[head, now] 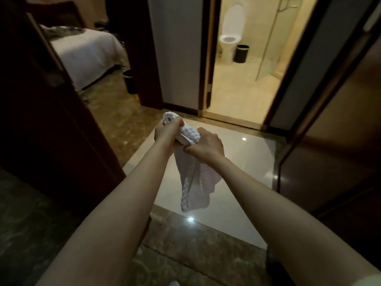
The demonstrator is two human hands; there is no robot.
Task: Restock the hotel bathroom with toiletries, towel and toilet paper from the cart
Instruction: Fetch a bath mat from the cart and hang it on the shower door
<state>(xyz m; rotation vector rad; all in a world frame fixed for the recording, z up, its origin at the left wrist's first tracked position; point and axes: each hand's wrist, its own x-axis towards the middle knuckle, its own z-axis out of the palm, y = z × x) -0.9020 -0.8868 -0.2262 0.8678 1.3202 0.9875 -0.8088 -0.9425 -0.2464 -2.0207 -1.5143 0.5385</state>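
Note:
A white textured towel (191, 182) hangs in front of me over the hallway floor, its top bunched into a roll between my hands. My left hand (167, 135) grips the bunched upper end. My right hand (208, 145) grips the towel just to the right, with the loose part dangling below both fists. Ahead, through the open bathroom doorway (237, 100), stand a white toilet (228, 41) with its lid up and a black waste bin (240, 54) beside it. No cart is in view.
A dark wooden door (51, 120) stands at my left. Beyond it are a bed with white sheets (86, 56) and a second black bin (129, 81). A glass shower partition (272, 38) is inside the bathroom. A dark wardrobe panel (340, 141) lines the right side.

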